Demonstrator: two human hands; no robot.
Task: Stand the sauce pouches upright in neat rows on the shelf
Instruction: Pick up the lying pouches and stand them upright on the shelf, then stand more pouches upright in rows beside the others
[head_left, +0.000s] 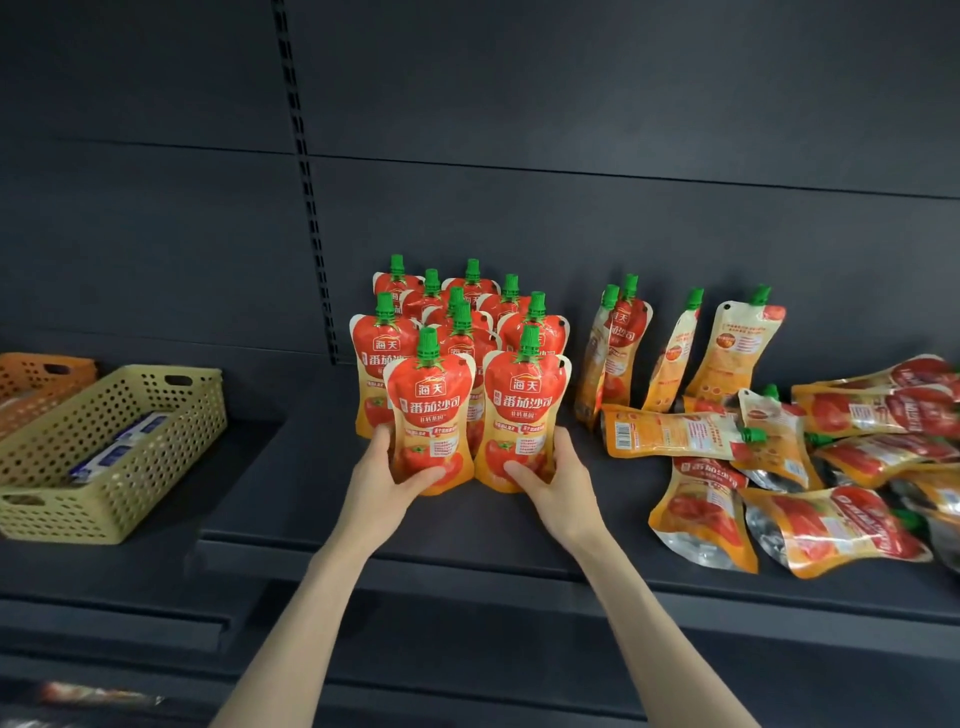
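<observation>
The left hand clasps the left pouch, the right hand the right pouch, apparently seating a front pair (upright rows just beyond them); next should come the fallen pouches off to the right hand's right.

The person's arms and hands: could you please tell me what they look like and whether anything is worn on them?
Both arms are bare as far as the frame shows: no sleeve covers the left forearm or the right forearm. The left hand and the right hand wear no gloves, and no ring, watch or bracelet is visible on either.
</observation>
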